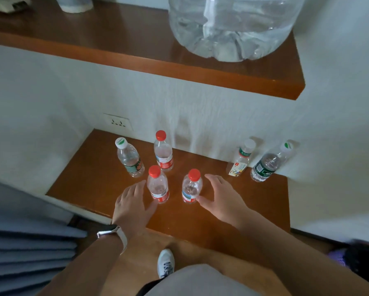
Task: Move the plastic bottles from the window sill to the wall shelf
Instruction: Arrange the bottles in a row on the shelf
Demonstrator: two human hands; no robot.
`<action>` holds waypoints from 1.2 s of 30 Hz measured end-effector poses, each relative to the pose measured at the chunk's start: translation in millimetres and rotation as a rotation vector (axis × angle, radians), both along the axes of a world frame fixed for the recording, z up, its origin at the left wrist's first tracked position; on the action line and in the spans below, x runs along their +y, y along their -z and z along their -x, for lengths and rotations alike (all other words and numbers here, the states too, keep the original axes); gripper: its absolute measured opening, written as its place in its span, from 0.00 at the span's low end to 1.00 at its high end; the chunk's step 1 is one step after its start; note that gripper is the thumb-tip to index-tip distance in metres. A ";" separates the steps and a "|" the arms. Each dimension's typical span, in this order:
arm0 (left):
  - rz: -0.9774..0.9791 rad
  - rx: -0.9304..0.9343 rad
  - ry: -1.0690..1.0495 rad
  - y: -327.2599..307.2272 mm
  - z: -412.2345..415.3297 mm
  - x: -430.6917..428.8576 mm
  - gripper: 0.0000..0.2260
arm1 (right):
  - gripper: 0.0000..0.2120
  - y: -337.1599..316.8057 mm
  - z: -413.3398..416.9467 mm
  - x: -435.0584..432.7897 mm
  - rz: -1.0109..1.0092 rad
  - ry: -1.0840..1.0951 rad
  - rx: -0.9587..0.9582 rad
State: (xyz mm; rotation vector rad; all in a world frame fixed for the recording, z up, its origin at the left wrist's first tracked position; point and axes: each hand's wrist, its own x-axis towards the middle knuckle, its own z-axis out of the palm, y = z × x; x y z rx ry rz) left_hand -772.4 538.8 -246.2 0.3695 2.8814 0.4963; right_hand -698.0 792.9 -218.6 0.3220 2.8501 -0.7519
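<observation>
On the lower wooden shelf, the left hand is held wide open just beside the red-labelled bottle at its 2 o'clock. The right hand, equally open, is placed beside the blue-labelled bottle at its 10 o'clock. Four other bottles are stood behind, toward 12 o'clock.

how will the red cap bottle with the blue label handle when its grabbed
The blue-label bottle shows no clear water line, so it is probably light. Its clear plastic wall may dent under a hard squeeze. Standing tall and narrow, it could tip if the right hand bumps it sideways.
</observation>
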 end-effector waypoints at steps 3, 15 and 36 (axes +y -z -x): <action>-0.166 -0.071 0.007 7.6 17.0 0.4 0.38 | 0.39 9.7 12.0 -10.3 0.083 0.076 -0.017; -0.507 -0.263 0.096 23.7 57.3 4.4 0.34 | 0.34 28.2 30.1 -43.3 0.293 0.398 0.043; -0.547 -0.148 0.093 7.5 76.8 104.3 0.30 | 0.19 29.1 52.3 21.8 0.373 0.450 0.123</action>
